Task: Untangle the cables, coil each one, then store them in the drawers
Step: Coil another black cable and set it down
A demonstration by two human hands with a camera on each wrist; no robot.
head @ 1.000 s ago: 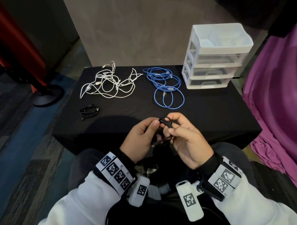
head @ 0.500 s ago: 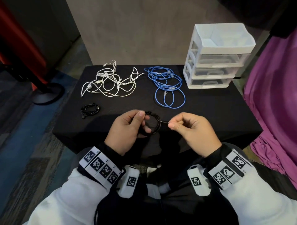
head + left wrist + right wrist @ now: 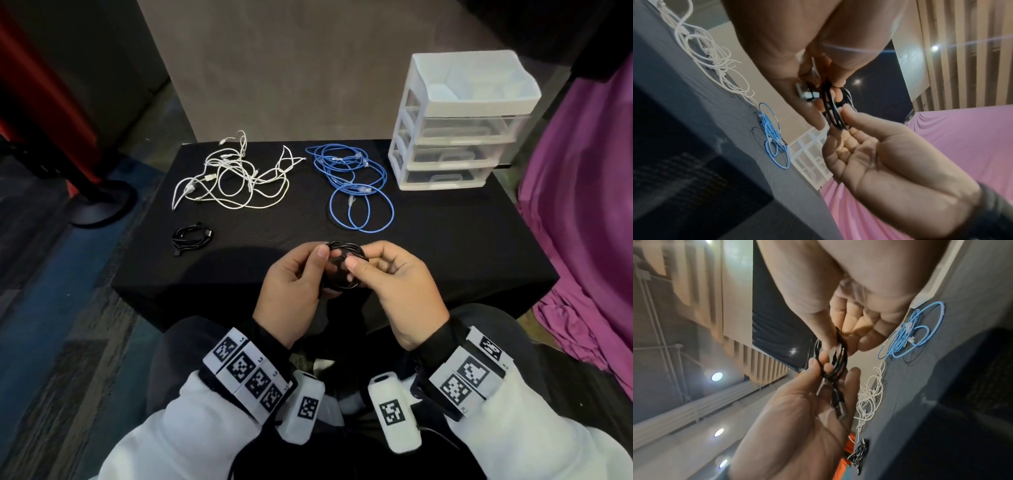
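A small black cable coil (image 3: 342, 265) hangs between both hands above the near edge of the black table (image 3: 445, 246). My left hand (image 3: 294, 284) grips its left side, thumb over the loops (image 3: 833, 112). My right hand (image 3: 390, 277) pinches the right side between thumb and forefinger (image 3: 835, 353). A metal plug end (image 3: 839, 408) lies against the left palm. A tangle of white cables (image 3: 233, 178) lies at the back left, blue cables (image 3: 356, 188) at the back middle. A second black coil (image 3: 191, 236) rests at the left.
A white three-drawer plastic unit (image 3: 459, 123) stands at the table's back right corner, its drawers closed and an open tray on top. Purple cloth (image 3: 582, 205) hangs right of the table. A dark stand base (image 3: 99, 202) sits on the floor at the left.
Half a second ago my right hand was pulling a cable end out to the right of the coil. Both hands have since come together on the coil.
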